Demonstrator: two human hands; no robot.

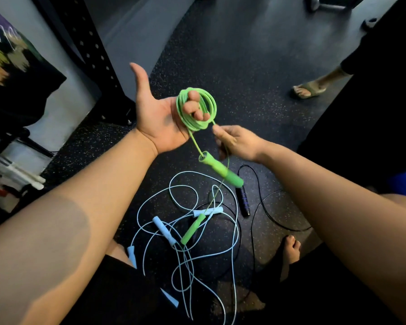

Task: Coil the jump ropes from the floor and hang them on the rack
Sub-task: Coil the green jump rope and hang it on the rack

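We are gripping the green jump rope (pixel 210 105) coiled around the curled fingers (pixel 190 106) of our left hand (pixel 161 116); our right hand (pixel 238 141) is pinching its free strand, blue ropes (pixel 163 229) lying on the floor (pixel 256 78) below

The green rope (pixel 212 106) was a thin, smooth plastic cord with a matt finish. The green handle (pixel 222 170) appeared to be matt moulded plastic or foam. The light blue ropes (pixel 185 254) were smooth cord with a slight sheen, and the blue handles (pixel 165 231) were matt plastic. The black rope (pixel 253 242) was smooth. The black handle (pixel 243 200) carried ribbed purple bands. The floor (pixel 256 66) was dark, matt, grainy rubber with pale speckles. The rack upright (pixel 89 43) was black-coated metal.
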